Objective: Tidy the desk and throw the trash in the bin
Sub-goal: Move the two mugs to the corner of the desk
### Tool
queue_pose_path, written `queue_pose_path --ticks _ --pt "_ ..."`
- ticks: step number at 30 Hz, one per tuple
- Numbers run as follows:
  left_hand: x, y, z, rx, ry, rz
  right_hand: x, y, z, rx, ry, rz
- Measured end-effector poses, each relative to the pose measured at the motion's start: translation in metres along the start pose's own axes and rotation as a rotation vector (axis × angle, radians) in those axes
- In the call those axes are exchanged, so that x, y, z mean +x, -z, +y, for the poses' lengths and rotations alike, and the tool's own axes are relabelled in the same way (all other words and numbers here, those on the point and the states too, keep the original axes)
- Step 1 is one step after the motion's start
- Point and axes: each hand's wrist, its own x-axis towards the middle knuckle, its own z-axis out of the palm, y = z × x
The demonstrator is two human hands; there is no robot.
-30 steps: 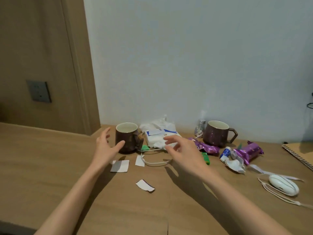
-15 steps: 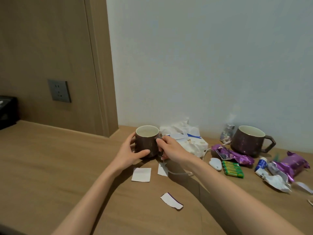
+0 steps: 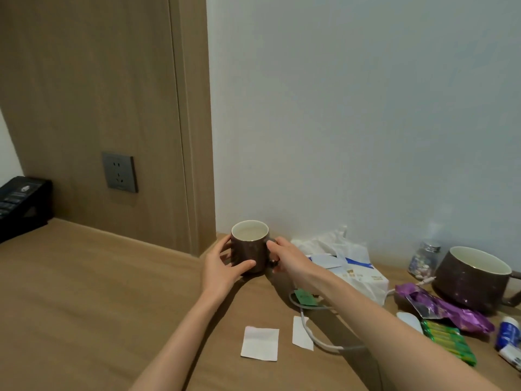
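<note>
Setting: a lived-in private room, desk corner; whether home or hotel cannot be told. Evidence: wood-grain desk (image 3: 84, 292) set against a plain white wall (image 3: 352, 108), with a matching wood panel (image 3: 84, 94) at left carrying a grey wall socket (image 3: 119, 172). The desktop clutter is personal: small mug (image 3: 249, 255), large mug (image 3: 473, 280), soft tissue pack (image 3: 358, 275), purple snack wrappers (image 3: 451, 309), green batteries (image 3: 448, 344), white charging cable (image 3: 315, 337), small jar (image 3: 424, 261), paper scraps (image 3: 260, 343). Black box (image 3: 22, 204) at far left, label unreadable.

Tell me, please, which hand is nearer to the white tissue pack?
Right. The right hand grips the small mug at its handle, just beside the tissue pack; the left hand holds the mug's other side, farther off.
</note>
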Motion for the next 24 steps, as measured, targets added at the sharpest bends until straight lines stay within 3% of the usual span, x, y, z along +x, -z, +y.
queue_pose_path --ticks 11,24 --pt "0.032 0.0 -0.025 0.066 0.014 0.206 0.066 -0.011 -0.002 0.161 -0.016 -0.042" --pt "0.04 -0.005 -0.035 0.142 0.048 0.159 0.091 -0.023 -0.005 0.05 0.031 -0.024"
